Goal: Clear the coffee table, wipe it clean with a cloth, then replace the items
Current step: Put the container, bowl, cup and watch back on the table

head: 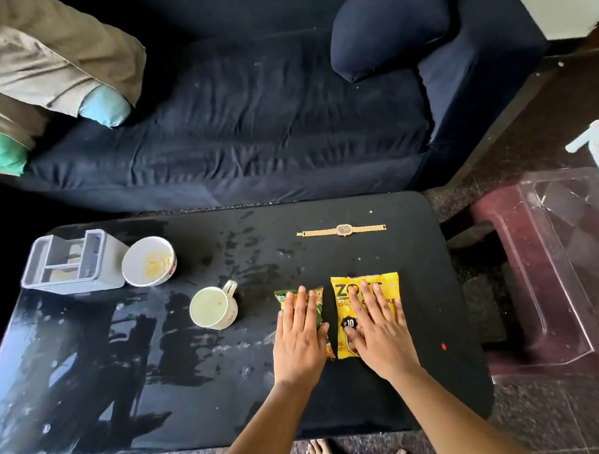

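Hands lie flat on two snack packets near the front right of a black, glossy bench (232, 393). The left hand (299, 338) covers most of a green and orange packet (318, 298). The right hand (378, 331) rests on a yellow packet (344, 307) just beside it. On both hands the fingers (299, 305) are straight and slightly apart, pressing down without gripping.

The packets look very light, made of thin, slick film that is probably puffed with air. They would likely slide on the streaked, damp-looking surface, and their contents could crush under a hard press. A pinch on the crimped top or bottom seal seems the safest hold.

To the left stands a white mug (214, 308), best lifted by its handle, which points to the far right. Further left are a white bowl (148, 262) with yellowish scraps inside and a grey plastic holder (69, 262); both look rigid. A gold wristwatch (343, 230) lies stretched out flat beyond the packets; its bracelet would probably hang limp, so grasp it at the case.
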`<control>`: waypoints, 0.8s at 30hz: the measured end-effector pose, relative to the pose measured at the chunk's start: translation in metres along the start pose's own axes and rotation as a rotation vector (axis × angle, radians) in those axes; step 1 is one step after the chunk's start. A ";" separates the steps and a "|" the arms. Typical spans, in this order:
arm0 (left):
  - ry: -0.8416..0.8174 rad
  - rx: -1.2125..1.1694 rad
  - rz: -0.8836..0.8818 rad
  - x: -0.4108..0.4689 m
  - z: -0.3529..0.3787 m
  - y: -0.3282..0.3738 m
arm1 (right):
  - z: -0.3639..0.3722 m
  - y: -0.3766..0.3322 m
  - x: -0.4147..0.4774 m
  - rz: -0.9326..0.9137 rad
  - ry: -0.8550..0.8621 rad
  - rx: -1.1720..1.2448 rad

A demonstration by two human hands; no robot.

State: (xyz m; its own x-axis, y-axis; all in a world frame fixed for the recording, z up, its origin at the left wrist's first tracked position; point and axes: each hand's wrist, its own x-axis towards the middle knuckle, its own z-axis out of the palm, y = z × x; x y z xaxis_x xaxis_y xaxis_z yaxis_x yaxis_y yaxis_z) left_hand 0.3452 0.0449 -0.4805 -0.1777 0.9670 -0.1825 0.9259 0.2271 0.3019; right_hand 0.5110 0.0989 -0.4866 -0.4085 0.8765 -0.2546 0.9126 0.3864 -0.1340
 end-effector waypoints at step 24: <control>-0.187 0.008 -0.074 0.003 -0.012 0.008 | -0.009 0.000 0.001 0.032 -0.138 0.033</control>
State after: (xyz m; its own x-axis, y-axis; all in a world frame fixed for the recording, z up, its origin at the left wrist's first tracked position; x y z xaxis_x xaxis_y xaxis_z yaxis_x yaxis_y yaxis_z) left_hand 0.3484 0.0514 -0.4677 -0.1812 0.9092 -0.3748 0.9153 0.2953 0.2739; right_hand 0.5103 0.1025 -0.4783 -0.3803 0.8395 -0.3881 0.9248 0.3477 -0.1542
